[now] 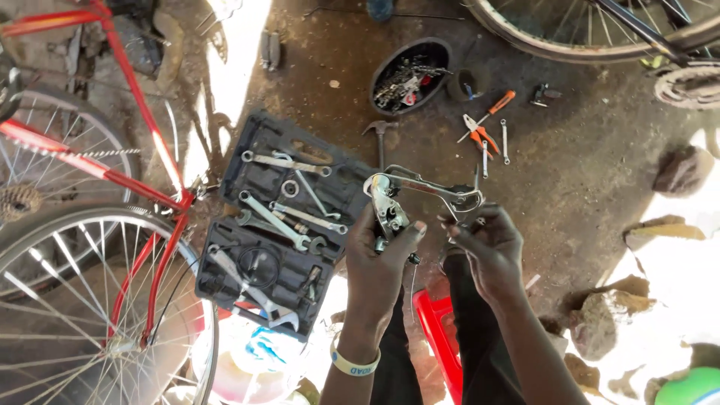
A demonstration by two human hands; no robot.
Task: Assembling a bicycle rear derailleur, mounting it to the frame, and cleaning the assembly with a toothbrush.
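Note:
My left hand (379,259) grips a shiny metal bicycle part (388,204), a lever-like piece, held up in the middle of the view. My right hand (487,247) holds a silver wrench (442,191) whose head meets that part; a thin cable end sticks up by my fingers. An open dark tool case (281,217) with several spanners and an adjustable wrench lies on the ground just left of my hands. My left wrist wears a pale band.
A red bicycle (112,172) with its wheels stands at the left. A round black tub of metal parts (411,75), a hammer (380,135), orange pliers (480,135) and a screwdriver lie ahead. Another wheel (570,34) is top right. Rocks (682,171) sit at the right, a red stool (439,334) below.

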